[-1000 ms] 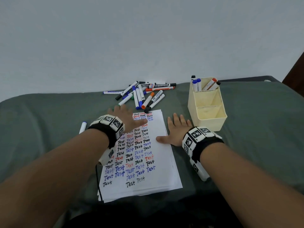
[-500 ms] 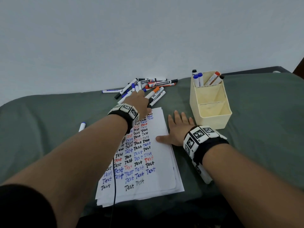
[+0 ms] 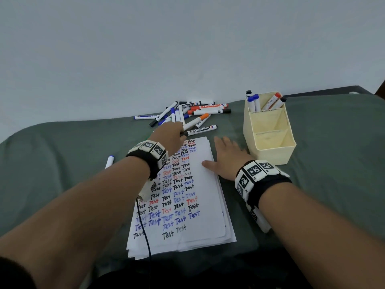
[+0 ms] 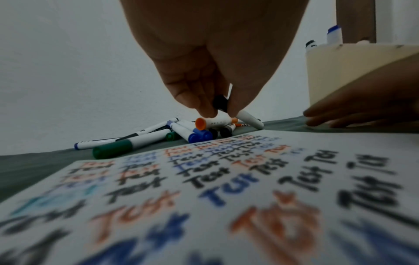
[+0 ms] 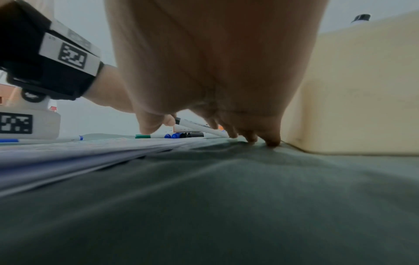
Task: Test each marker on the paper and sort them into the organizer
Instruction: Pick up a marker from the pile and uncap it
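Note:
A pile of whiteboard markers (image 3: pixel 195 113) lies at the back of the grey-green cloth, beyond the sheet of paper (image 3: pixel 200 205) covered in "Test" words. My left hand (image 3: pixel 173 132) reaches over the paper's top edge. In the left wrist view its fingertips (image 4: pixel 204 105) pinch the black-capped end of a white marker (image 4: pixel 249 118), whose other end points down toward the cloth. The same marker (image 3: pixel 201 129) lies nearest the paper. My right hand (image 3: pixel 227 155) rests flat on the paper's right edge, beside the cream organizer (image 3: pixel 270 151).
The organizer's back compartment holds several markers (image 3: pixel 264 102); its two front compartments show nothing inside. A lone blue-capped marker (image 3: pixel 109 161) lies left of the paper. A green-capped marker (image 4: pixel 113 150) lies at the pile's near-left side. A pale wall stands behind.
My left hand moved from the paper's top forward to the marker pile and closed its fingertips on a black-capped marker. The right hand stayed flat where it was.

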The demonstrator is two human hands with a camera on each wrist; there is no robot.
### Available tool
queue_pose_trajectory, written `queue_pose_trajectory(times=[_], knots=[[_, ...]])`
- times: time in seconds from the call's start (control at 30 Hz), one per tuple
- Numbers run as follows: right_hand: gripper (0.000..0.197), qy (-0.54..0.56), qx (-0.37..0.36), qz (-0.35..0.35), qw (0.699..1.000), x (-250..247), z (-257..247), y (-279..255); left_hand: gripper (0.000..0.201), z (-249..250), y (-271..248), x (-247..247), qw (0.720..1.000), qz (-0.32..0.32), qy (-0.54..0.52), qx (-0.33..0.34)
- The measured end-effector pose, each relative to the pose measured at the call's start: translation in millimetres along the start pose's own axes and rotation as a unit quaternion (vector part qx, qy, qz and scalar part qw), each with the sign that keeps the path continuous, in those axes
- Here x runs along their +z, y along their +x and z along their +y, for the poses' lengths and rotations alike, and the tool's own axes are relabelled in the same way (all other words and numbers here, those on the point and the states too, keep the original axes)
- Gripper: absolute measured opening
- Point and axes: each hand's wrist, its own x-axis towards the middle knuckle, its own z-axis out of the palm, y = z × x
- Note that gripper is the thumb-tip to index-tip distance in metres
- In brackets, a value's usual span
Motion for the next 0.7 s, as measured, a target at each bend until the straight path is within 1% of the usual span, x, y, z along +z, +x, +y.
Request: queue_pose_trajectory(times=[0.1,0.2,0.27,0.33,0.37,0.43,0.5,0.57,0.63,0.7], knots=[[0.090,0.020,-0.026,0.052,0.998,-2.3,0.6,-2.1,0.014,-9.4,-19.0,-3.5,0.998,0.002,-0.051,0.031],[0.078,0.000,-0.054,0.076,0.996,-5.7,0.6,-3.6,0.014,-12.2,-38.9,-8.2,0.994,0.008,-0.089,0.067],[0.061,-0.019,-0.066,0.080,0.994,-9.9,-0.6,-4.4,0.015,-8.9,-50.1,-11.1,0.991,0.007,-0.099,0.087],[0.035,-0.035,-0.069,0.088,0.993,-14.0,-3.1,-6.3,0.015,-4.1,-58.6,-13.2,0.990,0.002,-0.099,0.097],[0.026,-0.042,-0.070,0.093,0.992,-15.5,-4.2,-7.7,0.014,-1.7,-62.3,-14.2,0.990,0.001,-0.099,0.099],[0.022,-0.047,-0.078,0.110,0.990,-17.4,-5.4,-11.4,0.014,2.9,-67.9,-15.7,0.989,0.000,-0.106,0.105],[0.022,-0.022,-0.094,0.114,0.989,-19.2,-6.6,-14.8,0.023,8.3,-71.2,-16.2,0.988,-0.010,-0.103,0.114],[0.021,-0.009,-0.114,0.102,0.988,-20.5,-8.5,-15.6,0.031,15.4,-73.4,-16.0,0.990,-0.038,-0.078,0.112],[0.021,-0.013,-0.124,0.092,0.988,-20.9,-10.5,-15.7,0.026,21.6,-74.0,-13.9,0.991,-0.062,-0.062,0.106],[0.023,-0.008,-0.126,0.080,0.989,-20.3,-11.8,-16.2,0.026,24.2,-73.4,-10.4,0.990,-0.083,-0.066,0.093]])
